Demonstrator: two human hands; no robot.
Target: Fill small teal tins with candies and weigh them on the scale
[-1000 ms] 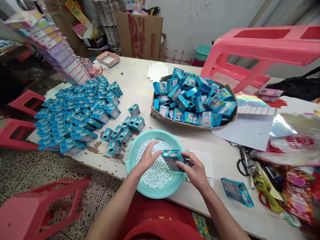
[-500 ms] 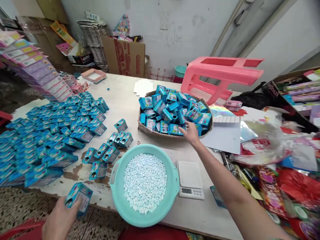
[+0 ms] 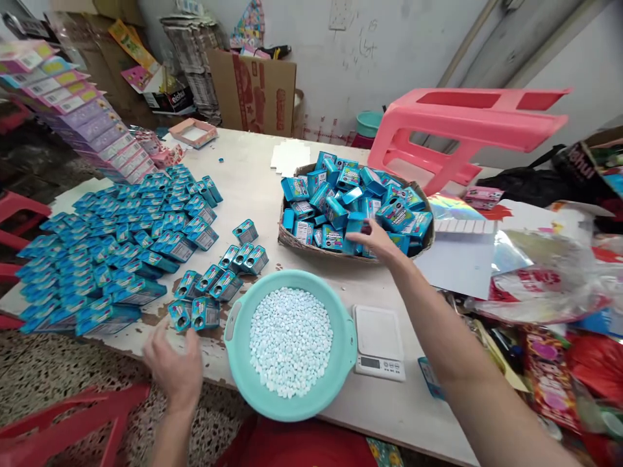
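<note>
My left hand [image 3: 174,363] is open and holds nothing, its fingers spread just in front of a small blue candy box [image 3: 180,316] with a round hole in its top. Beside that one stands another blue candy box [image 3: 205,314], and several more are grouped behind. At the front edge of a shallow cardboard box [image 3: 326,251] heaped with blue candy boxes [image 3: 349,178], my right hand [image 3: 377,240] has its thumb and fingers closed around one blue candy box [image 3: 357,222]. Between my arms sits a turquoise basin [image 3: 233,363] with small pale candies [image 3: 292,340] in it.
Rows of blue candy boxes [image 3: 117,253] cover the table's left side. A white digital scale [image 3: 378,340] lies right of the basin, with one blue box [image 3: 431,378] near my right forearm. A pink stool [image 3: 438,123] lies behind the carton; plastic bags [image 3: 545,279] clutter the right.
My left hand has set its blue candy box down by the small group and let go. My right hand has closed on a box in the carton. The view has shifted slightly.
</note>
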